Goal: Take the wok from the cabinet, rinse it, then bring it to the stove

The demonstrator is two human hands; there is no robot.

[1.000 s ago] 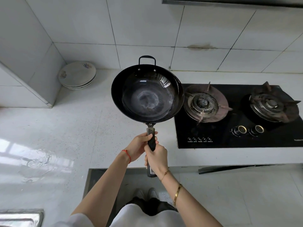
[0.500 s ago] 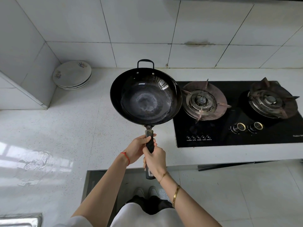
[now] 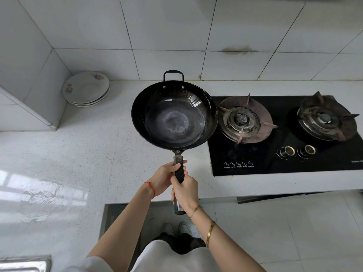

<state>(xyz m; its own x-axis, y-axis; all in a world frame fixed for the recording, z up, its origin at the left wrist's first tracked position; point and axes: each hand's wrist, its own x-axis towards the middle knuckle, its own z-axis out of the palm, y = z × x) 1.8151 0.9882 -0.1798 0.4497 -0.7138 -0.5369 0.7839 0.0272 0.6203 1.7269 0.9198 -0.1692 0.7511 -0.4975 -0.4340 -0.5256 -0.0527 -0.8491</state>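
Observation:
A black wok (image 3: pixel 174 116) with a wet, shiny inside hangs in the air above the white counter, just left of the stove. Its long black handle points toward me. My left hand (image 3: pixel 164 177) wraps the handle higher up and my right hand (image 3: pixel 185 192) grips it just below. The black glass stove (image 3: pixel 255 158) lies to the right, with a left burner (image 3: pixel 242 120) beside the wok's rim and a right burner (image 3: pixel 324 118) farther off.
A stack of white plates (image 3: pixel 86 89) sits in the back left corner by a tiled wall block. Two knobs (image 3: pixel 296 151) stand at the stove's front. A wet patch (image 3: pixel 43 195) shines on the counter at left; a sink corner (image 3: pixel 23 264) shows at bottom left.
The wok stays in both hands just left of the stove; it has barely moved while my view shifts slightly.

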